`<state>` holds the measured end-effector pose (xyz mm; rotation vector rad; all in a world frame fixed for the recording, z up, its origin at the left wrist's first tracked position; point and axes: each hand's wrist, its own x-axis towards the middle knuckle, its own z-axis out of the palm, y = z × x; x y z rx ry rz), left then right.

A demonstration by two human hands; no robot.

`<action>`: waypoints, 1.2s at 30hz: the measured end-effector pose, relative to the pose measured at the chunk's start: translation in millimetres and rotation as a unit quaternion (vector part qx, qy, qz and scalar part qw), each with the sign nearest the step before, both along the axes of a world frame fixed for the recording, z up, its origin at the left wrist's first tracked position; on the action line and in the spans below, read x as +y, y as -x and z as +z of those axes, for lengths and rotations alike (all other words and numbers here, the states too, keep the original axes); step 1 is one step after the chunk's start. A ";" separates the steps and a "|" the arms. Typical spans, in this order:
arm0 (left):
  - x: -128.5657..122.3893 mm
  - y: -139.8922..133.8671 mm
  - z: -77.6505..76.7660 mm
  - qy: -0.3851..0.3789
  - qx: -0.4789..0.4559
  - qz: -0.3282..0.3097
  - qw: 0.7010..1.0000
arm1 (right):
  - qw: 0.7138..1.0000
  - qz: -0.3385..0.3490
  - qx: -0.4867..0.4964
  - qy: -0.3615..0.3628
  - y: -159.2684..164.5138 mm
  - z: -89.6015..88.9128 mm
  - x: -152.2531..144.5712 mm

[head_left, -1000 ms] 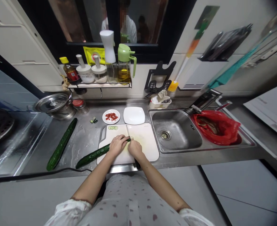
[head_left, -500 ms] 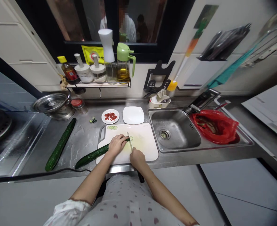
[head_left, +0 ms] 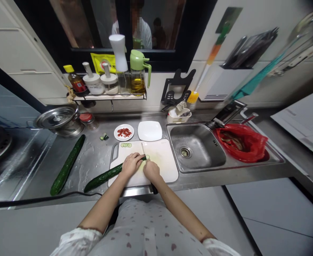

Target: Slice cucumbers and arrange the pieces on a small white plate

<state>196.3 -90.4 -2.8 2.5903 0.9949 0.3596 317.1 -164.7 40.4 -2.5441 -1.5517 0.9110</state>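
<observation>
My left hand (head_left: 131, 164) presses a long green cucumber (head_left: 103, 179) down on the white cutting board (head_left: 164, 170), fingers wrapped over it near its cut end. In my right hand (head_left: 151, 170) is a knife (head_left: 143, 148), its thin blade pointing away from me beside that cut end. One pale cucumber slice (head_left: 147, 156) lies right of the blade. Several more slices (head_left: 125, 145) sit in a row at the board's upper left corner. The cucumber's other end reaches past the board onto the steel counter.
A second cucumber (head_left: 68, 165) lies on the counter at left. Behind the board stand a plate of chopped red pieces (head_left: 124, 132) and a white plate (head_left: 150, 131). The sink (head_left: 199, 147) is at right, next to a red plastic bag (head_left: 241, 144).
My right hand and the knife have moved forward and slightly left, so the blade reaches farther across the board. My left hand keeps its hold on the cucumber.
</observation>
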 end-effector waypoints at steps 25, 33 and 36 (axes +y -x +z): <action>-0.5 0.1 2.8 0.012 0.007 0.008 1.000 | 1.000 -0.003 -0.005 0.017 1.1 8.1 -2.7; -0.6 -0.6 3.9 0.023 0.006 0.012 1.000 | 0.999 0.006 -0.017 0.048 4.0 4.9 -42.3; 0.0 -1.0 4.4 0.033 0.004 0.013 0.999 | 0.998 0.007 -0.017 0.052 3.5 4.6 -56.2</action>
